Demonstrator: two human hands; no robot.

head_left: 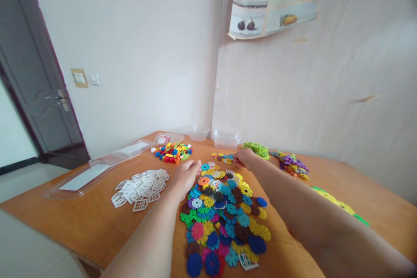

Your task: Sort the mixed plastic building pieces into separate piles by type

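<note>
A heap of flat colourful snowflake discs (224,217) covers the middle of the wooden table (91,221). My left hand (186,176) rests at the heap's far left edge, fingers curled down onto the discs; whether it holds one is hidden. My right hand (244,157) reaches past the heap's far end, fingers pinched together next to a small row of joined discs (222,157). Both forearms stretch over the heap from the near edge.
White lattice pieces (140,187) lie left of the heap. Small bricks (172,153) sit behind them, with clear lids (97,169) and tubs (225,138) beyond. Green (257,149) and purple pieces (291,164) lie far right. A door (35,74) stands at left.
</note>
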